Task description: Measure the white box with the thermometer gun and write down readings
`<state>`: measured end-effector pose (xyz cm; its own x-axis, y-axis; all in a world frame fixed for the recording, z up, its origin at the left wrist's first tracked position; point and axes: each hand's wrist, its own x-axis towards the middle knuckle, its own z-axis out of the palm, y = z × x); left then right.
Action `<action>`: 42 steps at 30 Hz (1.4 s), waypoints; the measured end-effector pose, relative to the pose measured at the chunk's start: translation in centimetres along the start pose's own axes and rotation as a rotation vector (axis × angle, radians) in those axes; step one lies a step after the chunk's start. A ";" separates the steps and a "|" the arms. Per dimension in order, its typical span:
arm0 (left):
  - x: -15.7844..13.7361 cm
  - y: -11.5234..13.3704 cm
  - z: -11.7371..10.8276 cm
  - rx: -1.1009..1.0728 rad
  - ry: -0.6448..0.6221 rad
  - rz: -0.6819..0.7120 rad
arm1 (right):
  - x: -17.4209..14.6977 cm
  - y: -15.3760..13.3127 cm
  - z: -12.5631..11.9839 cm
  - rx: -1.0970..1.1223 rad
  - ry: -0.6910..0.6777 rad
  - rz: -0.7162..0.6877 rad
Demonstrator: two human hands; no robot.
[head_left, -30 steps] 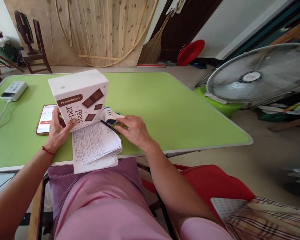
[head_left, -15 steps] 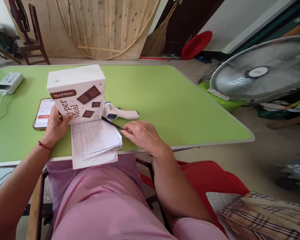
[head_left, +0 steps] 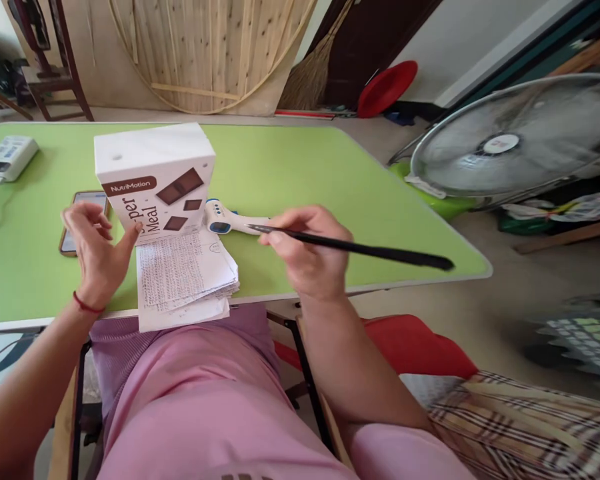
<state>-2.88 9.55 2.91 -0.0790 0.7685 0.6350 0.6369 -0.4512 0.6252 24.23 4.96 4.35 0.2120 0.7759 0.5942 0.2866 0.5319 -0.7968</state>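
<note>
A slim black pen [head_left: 380, 251] with a pointed grey tip is pinched in my right hand [head_left: 315, 250], raised over the table with its tip to the left. My left hand [head_left: 97, 247] is open, fingers loosely bent and apart, its thumb at the lower left of the white NutriMotion box [head_left: 155, 150]. The box stands upright behind a stack of handwritten papers [head_left: 183, 277] that reaches over the table's front edge. A white and blue infrared thermometer [head_left: 230, 219] lies right of the box, its handle end partly behind my right hand.
A phone [head_left: 67, 243] lies behind my left hand on the green table [head_left: 300, 160]. A white charger block [head_left: 10, 157] with a cable is at the far left. To the right stand a large fan [head_left: 500, 143] and a red chair [head_left: 410, 343] with a plaid cloth [head_left: 510, 420].
My right hand has lifted the pen from beside the box and turned it, moving right and up. My left hand has loosened from the box, its fingers lifting away to the left.
</note>
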 end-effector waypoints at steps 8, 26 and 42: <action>-6.3 5.4 1.6 0.389 -0.590 0.492 | 1.7 2.5 4.5 0.285 -0.348 0.396; -7.9 5.2 3.0 0.438 -0.614 0.479 | -2.1 4.4 4.8 -0.200 -0.341 0.150; -7.9 5.3 3.0 0.439 -0.626 0.464 | -2.2 4.5 4.8 -0.214 -0.349 0.146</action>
<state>3.39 2.42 -0.13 0.6106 0.7168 0.3368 0.7471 -0.6624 0.0553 20.54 7.22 -1.07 -0.0532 0.9253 0.3756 0.4721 0.3547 -0.8070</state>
